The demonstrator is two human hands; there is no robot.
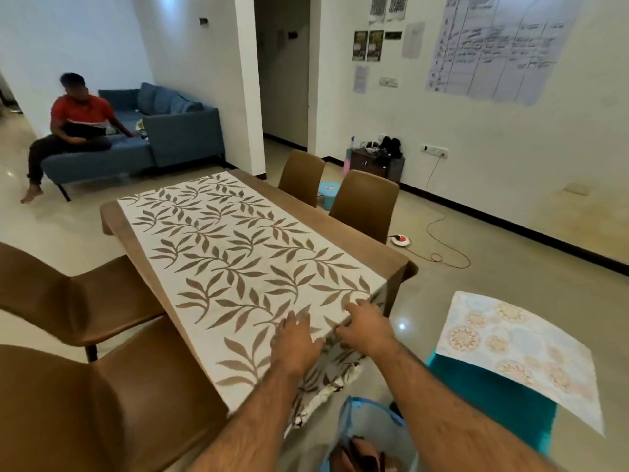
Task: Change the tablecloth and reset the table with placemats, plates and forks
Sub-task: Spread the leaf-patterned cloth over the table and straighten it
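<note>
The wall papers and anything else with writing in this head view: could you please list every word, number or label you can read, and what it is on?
No text can be read.
Large handwritten chart on the wall: a ruled grid of writing, too blurred.
Two green-and-black posters: print too small.
Black-and-white sheets above them: patterns only, unreadable.
White sheet below: too small.
Leaf-pattern tablecloth: no text.

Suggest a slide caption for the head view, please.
Both hands, left and right, adjust the leaf-patterned tablecloth at the table's near end.
</note>
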